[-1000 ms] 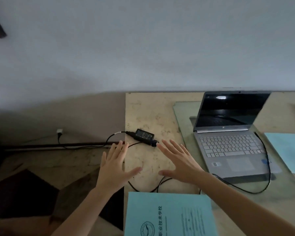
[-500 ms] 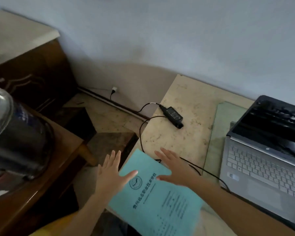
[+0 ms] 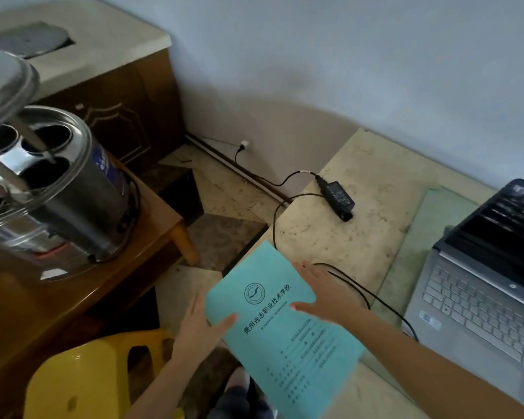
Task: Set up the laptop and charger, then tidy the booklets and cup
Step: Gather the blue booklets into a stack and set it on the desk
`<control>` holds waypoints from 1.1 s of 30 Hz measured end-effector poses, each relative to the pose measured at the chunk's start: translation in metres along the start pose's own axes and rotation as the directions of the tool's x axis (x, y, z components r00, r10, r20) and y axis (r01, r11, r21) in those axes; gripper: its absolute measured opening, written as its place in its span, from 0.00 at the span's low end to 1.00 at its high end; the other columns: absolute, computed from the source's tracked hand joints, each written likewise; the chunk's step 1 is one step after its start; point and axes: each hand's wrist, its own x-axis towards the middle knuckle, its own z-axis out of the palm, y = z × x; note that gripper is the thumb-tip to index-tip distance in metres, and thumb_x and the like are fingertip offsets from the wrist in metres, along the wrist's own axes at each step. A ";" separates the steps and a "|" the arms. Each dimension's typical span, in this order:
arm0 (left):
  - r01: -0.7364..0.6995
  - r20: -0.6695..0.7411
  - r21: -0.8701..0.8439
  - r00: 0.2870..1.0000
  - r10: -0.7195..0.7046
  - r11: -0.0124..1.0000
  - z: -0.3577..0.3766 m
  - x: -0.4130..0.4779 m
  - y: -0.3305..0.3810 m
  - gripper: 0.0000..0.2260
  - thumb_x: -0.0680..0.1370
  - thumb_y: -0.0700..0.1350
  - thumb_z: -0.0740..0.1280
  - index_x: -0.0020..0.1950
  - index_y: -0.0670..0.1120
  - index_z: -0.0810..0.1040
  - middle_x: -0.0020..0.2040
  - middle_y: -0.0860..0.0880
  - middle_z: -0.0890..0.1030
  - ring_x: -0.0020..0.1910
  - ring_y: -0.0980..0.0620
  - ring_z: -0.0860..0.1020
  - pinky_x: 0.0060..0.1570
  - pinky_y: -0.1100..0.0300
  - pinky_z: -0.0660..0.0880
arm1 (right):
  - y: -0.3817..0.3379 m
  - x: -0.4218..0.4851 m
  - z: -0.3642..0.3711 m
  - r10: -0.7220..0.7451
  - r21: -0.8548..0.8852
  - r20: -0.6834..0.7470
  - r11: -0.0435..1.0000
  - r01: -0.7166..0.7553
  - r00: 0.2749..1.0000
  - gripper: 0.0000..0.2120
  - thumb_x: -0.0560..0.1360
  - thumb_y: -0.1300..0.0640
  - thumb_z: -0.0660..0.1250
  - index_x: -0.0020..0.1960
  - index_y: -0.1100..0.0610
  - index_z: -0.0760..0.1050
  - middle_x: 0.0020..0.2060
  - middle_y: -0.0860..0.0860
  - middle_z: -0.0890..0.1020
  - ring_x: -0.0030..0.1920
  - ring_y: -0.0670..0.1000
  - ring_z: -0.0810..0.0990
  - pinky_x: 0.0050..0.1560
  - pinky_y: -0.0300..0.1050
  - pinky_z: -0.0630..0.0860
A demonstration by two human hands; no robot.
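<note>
A light blue booklet (image 3: 280,337) lies over the table's near left corner, jutting past the edge. My left hand (image 3: 204,323) grips its left edge, thumb on the cover and fingers underneath. My right hand (image 3: 325,293) rests flat on its upper right part, fingers spread. The open silver laptop (image 3: 478,303) stands at the right, screen dark. The black charger brick (image 3: 337,195) lies on the beige table (image 3: 372,189); its cable (image 3: 366,290) runs under my right forearm toward the laptop, and another lead reaches a wall socket (image 3: 245,143). No cup is visible.
A steel multi-well pot (image 3: 64,189) with a raised lid sits on a wooden side table (image 3: 82,285) at left. A yellow plastic stool (image 3: 82,379) stands below it. A brown cabinet (image 3: 127,107) lines the wall. A glass sheet (image 3: 421,246) lies under the laptop.
The view swung left and down from the table. Both hands came back from near the charger onto the blue booklet; the left hand now grips its edge.
</note>
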 end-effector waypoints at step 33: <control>0.367 0.608 -0.007 0.740 -0.287 0.930 0.017 -0.007 -0.013 0.16 0.75 0.58 0.64 0.49 0.46 0.79 0.38 0.47 0.86 0.44 0.47 0.83 0.48 0.57 0.77 | 0.010 -0.014 0.019 0.229 0.633 0.106 0.735 -0.243 0.968 0.11 0.79 0.57 0.62 0.60 0.57 0.73 0.53 0.52 0.80 0.50 0.52 0.80 0.47 0.43 0.75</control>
